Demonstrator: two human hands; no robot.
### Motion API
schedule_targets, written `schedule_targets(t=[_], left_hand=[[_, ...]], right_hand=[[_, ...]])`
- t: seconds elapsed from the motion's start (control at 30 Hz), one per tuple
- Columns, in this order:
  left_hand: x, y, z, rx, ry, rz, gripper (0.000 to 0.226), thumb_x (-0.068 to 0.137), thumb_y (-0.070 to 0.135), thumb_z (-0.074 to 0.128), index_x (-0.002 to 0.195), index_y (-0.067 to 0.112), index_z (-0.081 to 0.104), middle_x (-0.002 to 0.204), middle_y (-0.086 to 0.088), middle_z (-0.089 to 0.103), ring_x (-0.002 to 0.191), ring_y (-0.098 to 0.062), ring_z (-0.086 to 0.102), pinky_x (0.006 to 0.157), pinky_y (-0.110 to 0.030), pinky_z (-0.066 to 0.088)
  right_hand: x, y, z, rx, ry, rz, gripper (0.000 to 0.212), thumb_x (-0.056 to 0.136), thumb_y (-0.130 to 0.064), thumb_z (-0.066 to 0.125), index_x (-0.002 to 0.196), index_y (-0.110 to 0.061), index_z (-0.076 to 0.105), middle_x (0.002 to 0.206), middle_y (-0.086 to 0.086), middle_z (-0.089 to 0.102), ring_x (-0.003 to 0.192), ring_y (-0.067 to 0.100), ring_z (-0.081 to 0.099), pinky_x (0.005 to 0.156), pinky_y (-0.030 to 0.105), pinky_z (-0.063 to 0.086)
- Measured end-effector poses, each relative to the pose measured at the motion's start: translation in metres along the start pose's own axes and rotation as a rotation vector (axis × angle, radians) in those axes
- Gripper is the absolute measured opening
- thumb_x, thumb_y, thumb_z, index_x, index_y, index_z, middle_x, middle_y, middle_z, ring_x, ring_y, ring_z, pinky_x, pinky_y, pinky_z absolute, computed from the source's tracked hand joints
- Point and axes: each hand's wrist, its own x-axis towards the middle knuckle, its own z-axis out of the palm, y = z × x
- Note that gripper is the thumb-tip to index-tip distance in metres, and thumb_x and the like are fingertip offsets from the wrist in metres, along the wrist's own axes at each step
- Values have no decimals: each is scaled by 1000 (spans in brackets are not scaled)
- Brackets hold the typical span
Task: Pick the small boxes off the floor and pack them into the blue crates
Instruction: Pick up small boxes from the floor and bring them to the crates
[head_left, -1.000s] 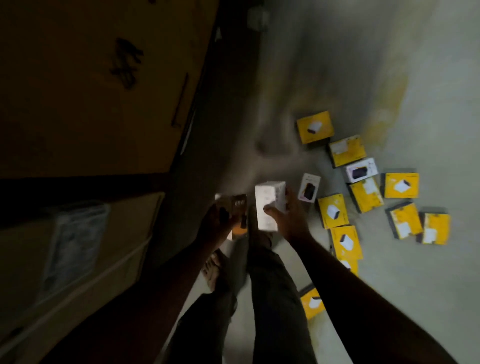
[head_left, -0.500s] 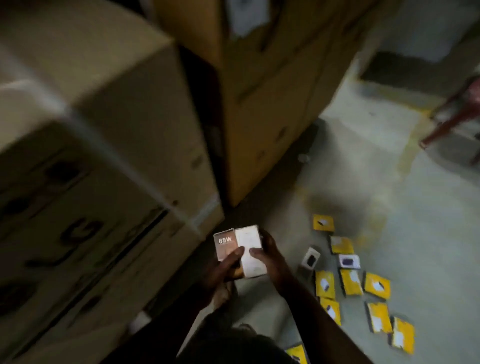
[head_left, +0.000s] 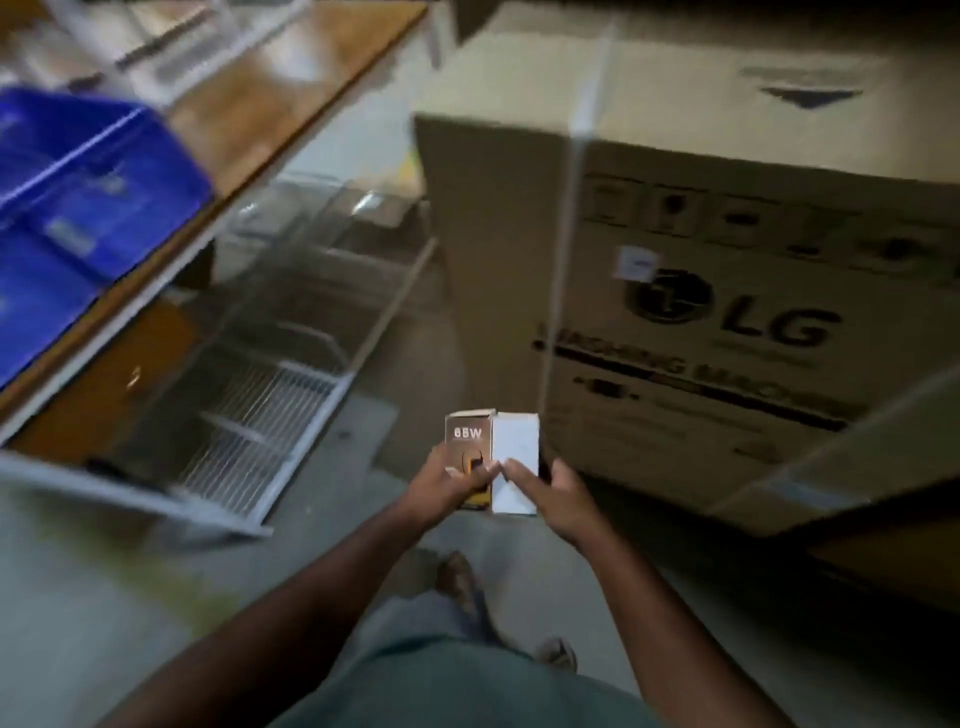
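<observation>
The left hand (head_left: 447, 480) grips a brown 65W box (head_left: 467, 441); the right hand (head_left: 556, 493) grips a white box (head_left: 515, 452) touching it. Both should stay squared together while carried to the blue crates (head_left: 88, 208) at ten o'clock. Blur hides the crates' contents, and there are probably two crates.

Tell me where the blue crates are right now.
In the head view the blue crates sit at the far left on a wooden shelf, up and left of the small boxes held in both hands, across the aisle from the big LG carton.
</observation>
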Motion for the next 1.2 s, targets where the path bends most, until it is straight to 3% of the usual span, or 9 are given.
schedule_targets(t=[0.17,0.3,0.47,0.6,0.67,0.83,0.93,1.1,1.2], left_hand=[[-50,-13,-81,-83,268,43,37,97,17,68,133,11,60,121,-3,74,110,-19,72,87,-26,58],[-91,-23,-157,-128,470,27,31,94,26,73,122,26,61,109,7,76,102,-15,73,73,-18,57],[-131,-31,-276,-123,690,95,98,73,44,86,149,31,25,131,9,61,108,-1,67,85,-22,57],[-154,-28,-373,-130,770,159,98,67,45,89,144,34,30,133,9,60,117,-6,64,91,-27,57],[-162,-28,-414,-126,788,199,92,71,37,89,143,36,32,137,8,59,120,-8,63,86,-22,58],[-179,-12,-500,7,866,336,77,67,65,84,129,69,39,158,10,30,135,-14,52,102,-34,54],[-187,14,-542,-6,937,408,82,71,42,90,138,50,42,145,4,54,128,-14,60,100,-31,55],[-195,68,-625,201,1144,500,123,73,21,91,155,56,6,153,18,43,134,9,45,98,-14,48],[-177,89,-682,318,1245,450,113,73,25,91,153,58,18,158,15,37,135,5,42,98,-19,52]], right_hand=[[25,-42,86,-135,-239,-200,86,81,-52,79,155,-37,37,140,-11,63,125,8,63,102,33,53],[37,-77,177,-253,-377,-306,77,92,-35,75,154,-43,30,136,-14,62,114,-5,64,82,16,54],[51,-130,300,-365,-545,-447,83,99,-31,67,163,-38,13,148,-16,53,126,-3,58,96,21,54],[65,-171,397,-454,-545,-609,86,97,-39,69,163,-36,14,158,-20,40,142,5,45,116,42,44],[77,-182,437,-491,-537,-689,87,93,-53,69,162,-37,19,158,-15,40,145,10,42,115,50,43],[96,-223,503,-703,-359,-839,96,82,-78,54,162,-41,15,140,-7,39,136,14,33,111,50,42],[108,-269,540,-655,-418,-982,88,86,-69,60,161,-38,25,143,-10,44,135,12,41,104,50,49],[143,-350,616,-529,-553,-1162,83,95,-40,71,162,-30,24,159,-11,40,145,8,41,107,49,50],[181,-389,663,-507,-671,-1141,89,97,-34,70,164,-32,12,160,-15,38,140,0,45,103,43,55]])
